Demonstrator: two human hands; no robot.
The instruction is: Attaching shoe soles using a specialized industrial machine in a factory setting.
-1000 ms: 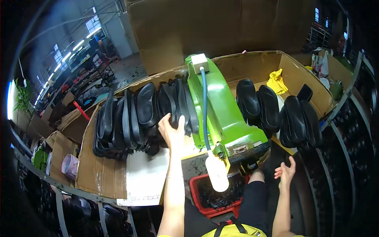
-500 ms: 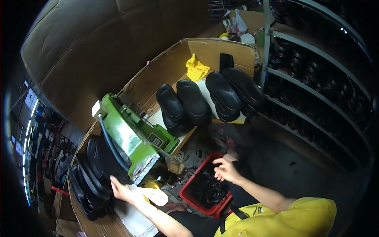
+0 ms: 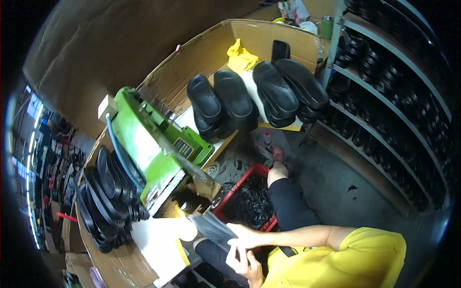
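Note:
Just in front of the green machine's working head, a dark shoe sole point(image 3: 213, 228) is held, its far end by the head and its near end at my fingers. My right hand point(image 3: 246, 235) grips that near end from the right. Below it, my left hand point(image 3: 246, 263) is closed with its fingertips at the same end of the sole. The green machine point(image 3: 146, 144) stands left of the sole, with a small lit spot at its head. Stacked black soles point(image 3: 108, 201) lie left of the machine.
More black soles point(image 3: 234, 98) stand in piles beyond the machine, near a yellow cloth point(image 3: 241, 57). A red bin point(image 3: 223, 206) with black scraps sits on the floor before my knee. Shelves of dark items point(image 3: 384, 89) rise at right; a cardboard wall point(image 3: 144, 48) stands behind.
My left hand has left the sole stack at left and come to my right hand. Both hands now hold a sole at the machine. The view has shifted downward.

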